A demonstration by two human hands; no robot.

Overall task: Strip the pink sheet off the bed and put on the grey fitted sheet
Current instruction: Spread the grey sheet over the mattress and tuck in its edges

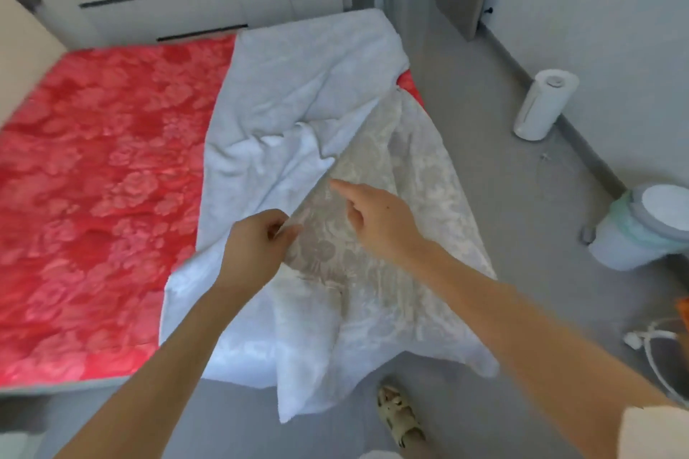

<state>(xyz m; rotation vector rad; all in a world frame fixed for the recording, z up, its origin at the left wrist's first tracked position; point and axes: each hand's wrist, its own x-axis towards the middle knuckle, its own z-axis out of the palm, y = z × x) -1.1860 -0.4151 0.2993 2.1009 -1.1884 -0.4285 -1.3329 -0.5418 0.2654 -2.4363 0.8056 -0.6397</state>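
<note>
The grey fitted sheet (298, 86) lies rumpled over only the right part of the bed (112, 179), its red floral surface bare elsewhere; the left hand (257, 246) has a pinching grip on a fold, the right hand (376, 216) hovers spread above it, so spreading and corner-tucking seem left to do.

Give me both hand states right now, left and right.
Left hand: closed, pinching the edge of the grey sheet.
Right hand: open, holding nothing, index finger stretched out over the sheet.
</note>
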